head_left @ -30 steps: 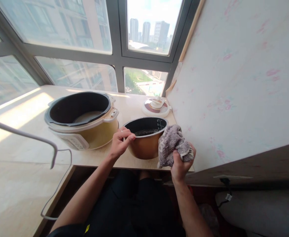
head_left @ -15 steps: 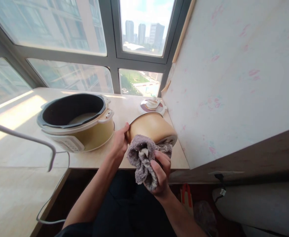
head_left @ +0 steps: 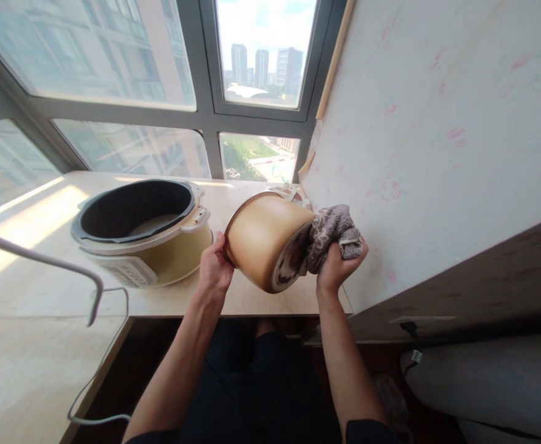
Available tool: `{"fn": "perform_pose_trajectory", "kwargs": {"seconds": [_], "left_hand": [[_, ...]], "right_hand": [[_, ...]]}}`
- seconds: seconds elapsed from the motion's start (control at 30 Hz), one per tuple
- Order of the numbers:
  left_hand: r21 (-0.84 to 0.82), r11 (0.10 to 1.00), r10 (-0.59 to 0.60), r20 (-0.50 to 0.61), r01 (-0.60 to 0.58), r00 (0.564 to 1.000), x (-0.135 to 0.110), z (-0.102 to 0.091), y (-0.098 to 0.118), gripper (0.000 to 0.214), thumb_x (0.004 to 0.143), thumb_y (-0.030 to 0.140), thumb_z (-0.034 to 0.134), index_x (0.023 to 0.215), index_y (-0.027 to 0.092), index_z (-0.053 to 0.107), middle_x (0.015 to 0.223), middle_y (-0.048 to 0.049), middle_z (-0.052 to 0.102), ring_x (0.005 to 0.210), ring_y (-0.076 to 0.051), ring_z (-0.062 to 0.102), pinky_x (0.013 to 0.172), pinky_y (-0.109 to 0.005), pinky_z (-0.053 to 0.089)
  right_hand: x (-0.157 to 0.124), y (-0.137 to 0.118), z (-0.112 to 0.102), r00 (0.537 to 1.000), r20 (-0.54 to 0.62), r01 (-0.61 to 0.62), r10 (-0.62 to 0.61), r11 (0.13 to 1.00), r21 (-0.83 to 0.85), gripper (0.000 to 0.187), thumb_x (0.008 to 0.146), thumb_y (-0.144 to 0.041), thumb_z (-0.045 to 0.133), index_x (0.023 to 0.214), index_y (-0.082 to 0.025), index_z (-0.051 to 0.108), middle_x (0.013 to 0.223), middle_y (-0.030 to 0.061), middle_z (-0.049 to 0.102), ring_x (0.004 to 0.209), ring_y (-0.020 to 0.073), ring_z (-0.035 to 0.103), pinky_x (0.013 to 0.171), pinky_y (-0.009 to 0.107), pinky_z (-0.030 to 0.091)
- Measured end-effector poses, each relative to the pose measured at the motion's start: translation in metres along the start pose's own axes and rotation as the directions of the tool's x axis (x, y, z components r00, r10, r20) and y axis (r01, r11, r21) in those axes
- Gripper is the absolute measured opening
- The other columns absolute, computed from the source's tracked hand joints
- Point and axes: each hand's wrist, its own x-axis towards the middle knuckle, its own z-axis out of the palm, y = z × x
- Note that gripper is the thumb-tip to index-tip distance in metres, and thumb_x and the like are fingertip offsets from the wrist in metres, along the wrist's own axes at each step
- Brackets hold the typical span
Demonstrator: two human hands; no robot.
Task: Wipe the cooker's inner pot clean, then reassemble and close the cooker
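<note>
A gold inner pot (head_left: 265, 234) is tilted on its side above the counter, its stained base facing right and toward me. My left hand (head_left: 215, 268) grips it by the rim at the left. Bunched in my right hand (head_left: 339, 265) is a grey-brown towel (head_left: 333, 234), which lies against the right edge of the pot's base. To the left stands the cooker body (head_left: 159, 246), uncovered, with a dark inside and a control panel on its front. Behind the inner pot the cooker lid (head_left: 291, 195) is partly hidden.
The wooden counter (head_left: 247, 302) runs below the window (head_left: 256, 61). A papered wall (head_left: 437, 154) bounds the right side. At the left a grey curved bar (head_left: 67, 259) juts in, with a thin cable (head_left: 97, 364) hanging by the counter's edge.
My right hand has carried the towel right and up, from the pot's near side to its base. The pot has moved slightly left and turned, so more of its base shows.
</note>
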Motion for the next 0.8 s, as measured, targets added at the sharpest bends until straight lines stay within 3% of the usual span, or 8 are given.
{"fn": "perform_pose_trajectory", "kwargs": {"seconds": [0.1, 0.2, 0.33, 0.47, 0.53, 0.63, 0.7, 0.8], "left_hand": [[-0.026, 0.998, 0.061, -0.048, -0.063, 0.997, -0.004, 0.007, -0.001, 0.013, 0.091, 0.018, 0.067, 0.080, 0.016, 0.074, 0.078, -0.0004, 0.076, 0.072, -0.011, 0.069, 0.075, -0.020, 0.054], [-0.043, 0.992, 0.118, -0.082, -0.121, 0.990, -0.006, 0.013, -0.003, 0.018, 0.093, 0.019, 0.064, 0.079, 0.016, 0.074, 0.081, -0.0003, 0.076, 0.076, -0.011, 0.069, 0.081, -0.021, 0.054], [-0.032, 0.985, 0.166, -0.097, -0.169, 0.981, -0.006, 0.013, -0.006, 0.015, 0.093, 0.018, 0.066, 0.081, 0.018, 0.075, 0.087, -0.0011, 0.077, 0.088, -0.012, 0.070, 0.090, -0.022, 0.053], [-0.012, 0.983, 0.179, -0.103, -0.182, 0.978, -0.009, 0.010, -0.008, 0.013, 0.092, 0.020, 0.067, 0.082, 0.018, 0.075, 0.088, -0.0023, 0.077, 0.095, -0.014, 0.070, 0.094, -0.023, 0.053], [-0.016, 0.985, 0.168, -0.087, -0.170, 0.982, -0.012, 0.009, -0.009, 0.014, 0.093, 0.020, 0.066, 0.082, 0.017, 0.075, 0.088, -0.0029, 0.077, 0.095, -0.014, 0.071, 0.095, -0.024, 0.053], [-0.050, 0.986, 0.156, -0.084, -0.161, 0.984, -0.021, 0.009, -0.009, 0.017, 0.093, 0.016, 0.063, 0.080, 0.017, 0.074, 0.083, -0.0018, 0.076, 0.092, -0.013, 0.071, 0.096, -0.023, 0.052], [-0.071, 0.987, 0.140, -0.077, -0.145, 0.987, -0.027, 0.009, -0.008, 0.018, 0.093, 0.017, 0.063, 0.079, 0.017, 0.074, 0.082, -0.0013, 0.076, 0.090, -0.013, 0.071, 0.097, -0.023, 0.051], [-0.078, 0.989, 0.122, -0.053, -0.126, 0.991, -0.034, 0.009, -0.004, 0.015, 0.092, 0.021, 0.066, 0.080, 0.018, 0.075, 0.086, -0.0014, 0.077, 0.094, -0.014, 0.071, 0.097, -0.025, 0.052]], "right_hand": [[-0.003, 0.015, 0.003, 0.951, -0.017, -0.305, 0.308, 0.948, 0.090, 0.041, 0.069, -0.027, 0.063, 0.108, -0.021, 0.052, 0.108, 0.0044, 0.063, 0.102, 0.0216, 0.064, 0.101, 0.045, 0.051], [-0.035, 0.015, -0.008, 0.874, -0.029, -0.475, 0.485, 0.866, 0.157, 0.037, 0.070, -0.028, 0.063, 0.104, -0.021, 0.052, 0.107, 0.0029, 0.065, 0.098, 0.0206, 0.064, 0.095, 0.043, 0.054], [-0.100, -0.015, -0.034, 0.875, 0.008, -0.481, 0.483, 0.870, 0.105, 0.047, 0.075, -0.026, 0.066, 0.119, -0.023, 0.054, 0.114, 0.0028, 0.065, 0.101, 0.0198, 0.064, 0.097, 0.042, 0.052], [-0.133, -0.056, -0.043, 0.967, 0.104, -0.237, 0.235, 0.971, 0.014, 0.047, 0.076, -0.023, 0.071, 0.121, -0.022, 0.057, 0.119, 0.0056, 0.064, 0.110, 0.0226, 0.062, 0.102, 0.043, 0.048], [-0.125, -0.072, -0.036, 0.991, 0.108, -0.090, 0.085, 0.995, 0.038, 0.045, 0.078, -0.023, 0.071, 0.121, -0.022, 0.057, 0.121, 0.0065, 0.063, 0.112, 0.0232, 0.062, 0.103, 0.044, 0.047], [-0.091, -0.084, -0.016, 0.997, 0.034, 0.064, -0.067, 0.994, 0.091, 0.044, 0.079, -0.023, 0.070, 0.120, -0.022, 0.056, 0.119, 0.0064, 0.062, 0.112, 0.0229, 0.062, 0.105, 0.046, 0.047], [-0.059, -0.080, -0.003, 0.994, -0.001, 0.106, -0.106, 0.990, 0.094, 0.044, 0.078, -0.025, 0.070, 0.119, -0.021, 0.055, 0.119, 0.0064, 0.062, 0.112, 0.0238, 0.062, 0.106, 0.047, 0.047], [-0.010, -0.051, 0.010, 0.997, -0.037, 0.074, -0.072, 0.996, 0.052, 0.045, 0.077, -0.025, 0.065, 0.120, -0.021, 0.054, 0.120, 0.0061, 0.062, 0.114, 0.0232, 0.062, 0.107, 0.046, 0.047]]}}
